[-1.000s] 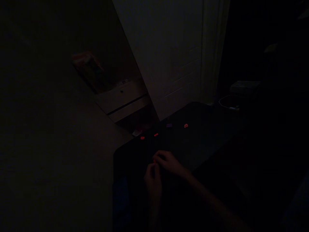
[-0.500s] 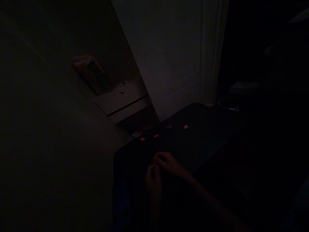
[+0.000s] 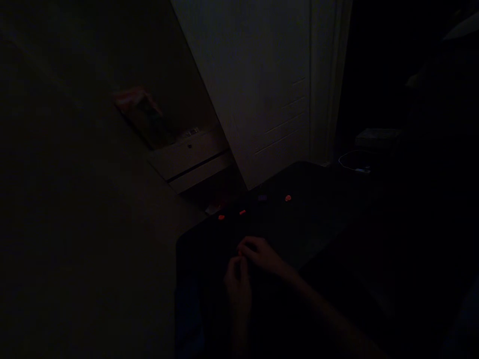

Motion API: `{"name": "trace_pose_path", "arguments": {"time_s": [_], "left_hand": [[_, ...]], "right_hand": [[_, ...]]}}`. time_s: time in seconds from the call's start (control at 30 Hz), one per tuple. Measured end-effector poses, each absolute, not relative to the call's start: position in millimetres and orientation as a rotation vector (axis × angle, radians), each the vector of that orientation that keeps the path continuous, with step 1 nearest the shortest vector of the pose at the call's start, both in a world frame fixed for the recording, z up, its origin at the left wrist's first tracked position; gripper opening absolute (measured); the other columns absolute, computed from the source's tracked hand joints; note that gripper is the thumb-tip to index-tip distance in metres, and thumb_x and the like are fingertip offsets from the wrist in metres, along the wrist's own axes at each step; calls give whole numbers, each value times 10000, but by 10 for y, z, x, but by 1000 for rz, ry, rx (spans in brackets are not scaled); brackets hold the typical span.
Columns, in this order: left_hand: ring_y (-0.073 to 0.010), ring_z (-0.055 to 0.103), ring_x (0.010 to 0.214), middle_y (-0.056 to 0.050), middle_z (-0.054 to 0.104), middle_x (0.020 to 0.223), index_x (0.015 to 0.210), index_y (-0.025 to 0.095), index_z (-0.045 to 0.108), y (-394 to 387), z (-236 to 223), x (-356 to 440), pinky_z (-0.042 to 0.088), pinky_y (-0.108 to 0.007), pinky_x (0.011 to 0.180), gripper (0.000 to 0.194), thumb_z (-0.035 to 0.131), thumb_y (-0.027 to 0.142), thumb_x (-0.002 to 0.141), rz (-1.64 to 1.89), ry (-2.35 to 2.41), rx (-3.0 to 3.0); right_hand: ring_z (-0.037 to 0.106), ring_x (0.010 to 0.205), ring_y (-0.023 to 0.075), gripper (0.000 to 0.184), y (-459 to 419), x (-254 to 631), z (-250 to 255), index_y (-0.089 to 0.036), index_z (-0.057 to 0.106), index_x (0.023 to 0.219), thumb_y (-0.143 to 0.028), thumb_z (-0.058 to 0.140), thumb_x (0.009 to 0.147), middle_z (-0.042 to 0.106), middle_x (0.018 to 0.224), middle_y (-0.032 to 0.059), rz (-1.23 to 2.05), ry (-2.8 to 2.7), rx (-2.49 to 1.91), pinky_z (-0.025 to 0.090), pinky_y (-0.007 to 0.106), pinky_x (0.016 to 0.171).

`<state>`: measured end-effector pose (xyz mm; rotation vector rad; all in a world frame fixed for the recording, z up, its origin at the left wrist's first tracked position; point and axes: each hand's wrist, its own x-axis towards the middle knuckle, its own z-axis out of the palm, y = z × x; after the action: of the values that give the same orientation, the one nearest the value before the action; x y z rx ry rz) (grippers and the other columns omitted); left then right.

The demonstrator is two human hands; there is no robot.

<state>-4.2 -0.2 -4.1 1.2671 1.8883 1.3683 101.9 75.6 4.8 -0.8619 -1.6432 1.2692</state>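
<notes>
The picture is very dark. My left hand [image 3: 238, 280] and my right hand [image 3: 259, 250] meet over the dark table [image 3: 314, 219], fingertips pinched close together. Between them shows a tiny red-orange piece [image 3: 240, 253], mostly covered by the fingers, so its kind cannot be made out. Beyond the hands lie a small orange-red piece [image 3: 221, 217] and a short red bar-shaped piece [image 3: 242, 212]. Farther back are a dark purple block [image 3: 262, 198] and a roundish orange piece [image 3: 288, 198].
A pale door or panel [image 3: 269, 99] stands behind the table. To its left is a drawer unit [image 3: 194, 154] with a red-topped packet [image 3: 140, 114]. A white cable [image 3: 348, 153] and a flat box [image 3: 377, 135] lie at the right. Something blue [image 3: 188, 309] is at the lower left.
Both hands keep the same pinch around the small piece. The whole scene has shifted slightly downward in view; the pieces on the table stay where they were.
</notes>
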Motion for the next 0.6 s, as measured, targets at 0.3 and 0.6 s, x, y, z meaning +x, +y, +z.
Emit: {"name": "trace_pose_path", "arguments": {"time_s": [0.3, 0.6], "left_hand": [[-185, 570, 593, -38, 626, 641, 783, 180, 679, -7, 17, -27, 451, -287, 571, 680, 514, 840, 769, 1395, 1908, 1265], [-168, 559, 596, -28, 611, 644, 738, 175, 653, -23, 30, -15, 445, -271, 570, 649, 523, 808, 799, 1428, 1858, 1231]], "right_hand": [[671, 818, 166, 178, 742, 1036, 50, -170, 718, 853, -256, 584, 933, 733, 841, 22, 1256, -1640, -849, 488, 250, 746], [682, 844, 178, 160, 749, 1033, 35, -164, 731, 896, -189, 573, 886, 741, 888, 37, 1302, -1614, -847, 512, 271, 779]]}}
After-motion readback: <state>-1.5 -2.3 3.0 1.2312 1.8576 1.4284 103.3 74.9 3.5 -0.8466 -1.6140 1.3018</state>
